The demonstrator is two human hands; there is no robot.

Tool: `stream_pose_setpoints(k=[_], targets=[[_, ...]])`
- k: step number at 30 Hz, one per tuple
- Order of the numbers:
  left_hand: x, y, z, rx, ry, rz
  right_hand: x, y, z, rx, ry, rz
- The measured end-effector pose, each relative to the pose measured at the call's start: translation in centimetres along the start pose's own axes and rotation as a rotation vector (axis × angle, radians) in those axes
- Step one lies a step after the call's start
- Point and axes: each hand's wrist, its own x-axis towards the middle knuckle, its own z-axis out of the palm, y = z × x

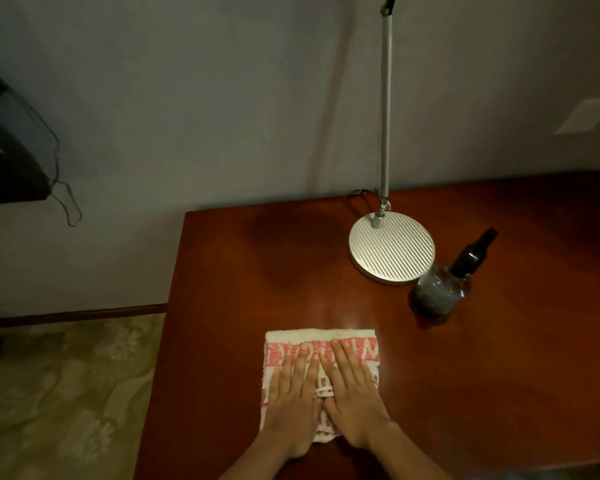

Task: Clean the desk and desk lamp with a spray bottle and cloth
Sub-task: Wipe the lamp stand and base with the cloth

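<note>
A folded white cloth with red lettering [326, 341] lies flat on the reddish-brown desk [499, 358], near its front left. My left hand [293, 400] and my right hand [354, 400] press down on it side by side, fingers straight and pointing away from me. Behind and to the right stands the desk lamp: a round ribbed silver base [392, 252] and a thin upright pole [385, 98] running out of the top of the view. A dark spray bottle [445, 285] stands just right of the lamp base.
The desk backs onto a grey wall; its left edge drops to a patterned carpet [66, 393]. A dark object with a dangling cord [11, 157] sits at the far left. The lamp's cable [359, 192] lies at the desk's rear edge.
</note>
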Motion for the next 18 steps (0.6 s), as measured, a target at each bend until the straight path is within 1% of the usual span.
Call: stream_pose_setpoints(k=[3, 5, 7, 9, 11, 13, 15, 18], targets=[[4.4, -1.4, -2.4, -0.031, 0.002, -0.052, 6.2, 1.0, -1.0, 0.012, -0.039, -0.057], [8.3, -2.8, -4.7, -0.072, 0.068, -0.06, 10.5, 1.8, -2.1, 0.021, -0.055, -0.046], [12.2, -3.9, -6.7, -0.129, 0.003, -0.053, 15.0, 2.9, -3.5, 0.014, -0.017, -0.084], [16.4, -5.0, -8.8, -0.085, -0.029, -0.052, 19.6, 3.7, -4.8, 0.084, -0.08, -0.113], [20.5, -6.4, -10.4, -0.092, -0.051, -0.073, 24.3, 4.6, -5.3, 0.08, 0.001, -0.113], [24.1, -7.9, -11.3, -0.078, -0.035, -0.075, 28.4, 5.3, -5.8, 0.072, -0.066, -0.093], [27.5, -9.4, -11.7, -0.034, 0.009, -0.061, 31.8, 5.7, -6.8, 0.119, -0.033, -0.106], [31.4, -11.0, -12.2, 0.018, 0.077, -0.066, 35.7, 6.3, -8.0, 0.064, -0.029, -0.132]])
